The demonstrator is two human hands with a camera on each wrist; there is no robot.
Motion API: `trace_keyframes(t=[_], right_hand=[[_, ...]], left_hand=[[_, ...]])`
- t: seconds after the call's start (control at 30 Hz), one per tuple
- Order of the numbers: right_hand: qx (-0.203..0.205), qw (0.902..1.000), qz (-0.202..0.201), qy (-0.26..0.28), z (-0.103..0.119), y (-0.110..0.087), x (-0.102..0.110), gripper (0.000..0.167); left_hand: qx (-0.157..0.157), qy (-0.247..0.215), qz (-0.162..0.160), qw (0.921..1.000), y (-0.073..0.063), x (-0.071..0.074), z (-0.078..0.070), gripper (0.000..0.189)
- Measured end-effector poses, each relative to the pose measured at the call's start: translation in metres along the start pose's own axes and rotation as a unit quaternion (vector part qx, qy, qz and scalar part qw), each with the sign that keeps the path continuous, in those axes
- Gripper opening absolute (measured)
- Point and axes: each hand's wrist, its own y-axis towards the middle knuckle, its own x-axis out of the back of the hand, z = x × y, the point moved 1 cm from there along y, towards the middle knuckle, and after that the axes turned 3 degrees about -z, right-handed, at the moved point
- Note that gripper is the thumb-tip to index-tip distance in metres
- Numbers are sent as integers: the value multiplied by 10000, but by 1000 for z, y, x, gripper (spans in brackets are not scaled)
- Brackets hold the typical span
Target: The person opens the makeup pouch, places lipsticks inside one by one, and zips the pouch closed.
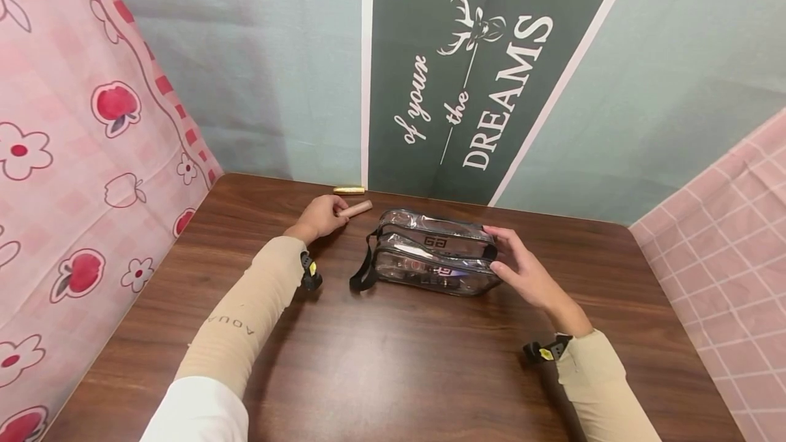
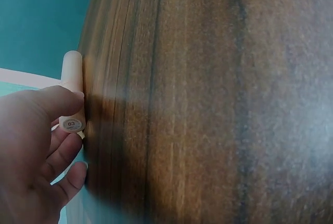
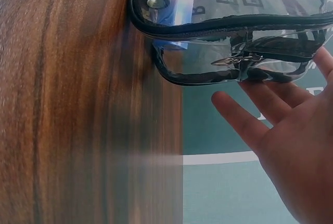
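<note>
My left hand (image 1: 322,218) pinches a slim beige cosmetic tube (image 1: 355,209) between thumb and fingers near the table's back edge. In the left wrist view the tube (image 2: 72,72) shows a round end label reading 03. A gold tube (image 1: 348,190) lies just behind it, along the back edge. To the right sits a clear zippered pouch (image 1: 439,278) with black trim, a dark logo and several small items inside. At the pouch's right end, my right hand (image 1: 522,268) touches it with spread, fairly straight fingers; the right wrist view shows fingertips against its end panel.
The brown wooden table (image 1: 368,360) meets a grey-green printed cloth (image 1: 276,87) at the back. Pink patterned cloths hang on the left and right. A black strap (image 1: 364,282) hangs from the pouch's left end onto the table.
</note>
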Motion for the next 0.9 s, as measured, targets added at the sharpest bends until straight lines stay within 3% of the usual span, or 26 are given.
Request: trace_keyframes(t=[0.2,0.43,0.67,0.9], right_hand=[[-43,10000,6,-44,1,0,0,63],[-77,9999,2,-126,2,0,1,63],[-130,9996,-7,-261,2,-1,0,63],[-7,9998,-30,-176,1,-1,0,62]], left_hand=[[-103,62,-79,9999,-1,0,0,21],[-118,-143,37,9998,0,1,5,24],[-591,-332,-50,9977,-4,8,5,18],[-648,-511,50,9966,-1,16,6,20]])
